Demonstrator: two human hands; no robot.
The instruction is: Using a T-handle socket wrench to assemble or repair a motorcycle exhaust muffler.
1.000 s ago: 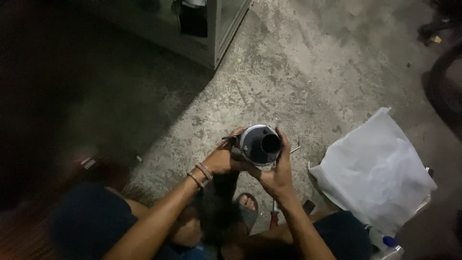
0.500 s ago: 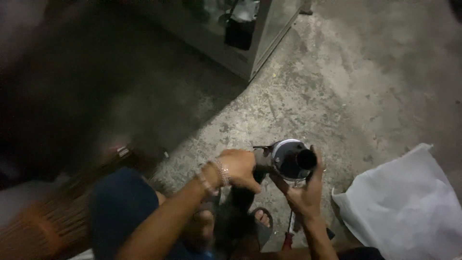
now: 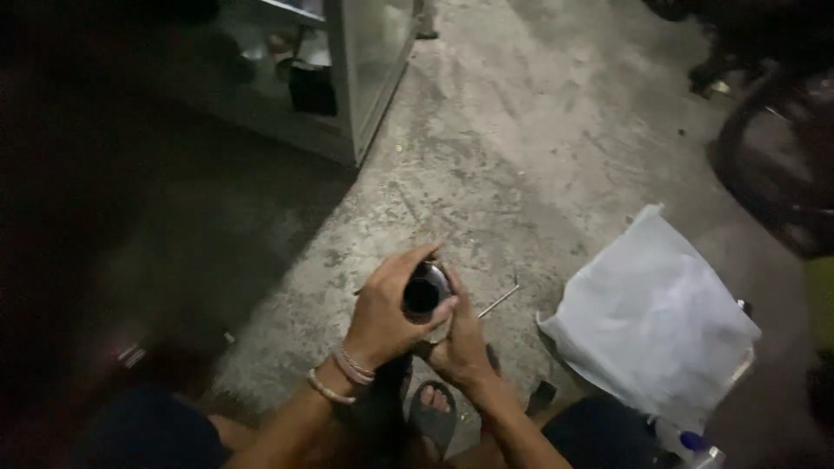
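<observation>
Compared with the view a second ago, we see that the left hand (image 3: 387, 317) has closed over the top of the round metal part (image 3: 425, 293), which earlier showed its whole bright rim and dark opening between both hands; the white sheet (image 3: 653, 321) and the cabinet (image 3: 347, 78) now lie further up and to the right in the view. We note the left hand arched from the wrist, its fingers wrapped over the upper left side of the part and its thumb lying across the lower edge, so it is clamped on the part. Two pale bracelets (image 3: 343, 373) ring the left wrist. We find the right hand (image 3: 459, 343) cupped beneath and to the right of the part, palm up against it, its fingers pressed to the underside (their tips are hidden behind the part). Both forearms rise from the lower edge of the view and meet at the part, which is held just above the concrete floor (image 3: 521, 148), in front of the knees.

We see only a dark, glossy opening of the part between the hands; what lies inside it cannot be told. Below the hands a sandalled foot (image 3: 433, 408) rests on the floor. A thin metal rod (image 3: 499, 300) lies just right of the hands. The cabinet holds dim objects, too dark to identify.
</observation>
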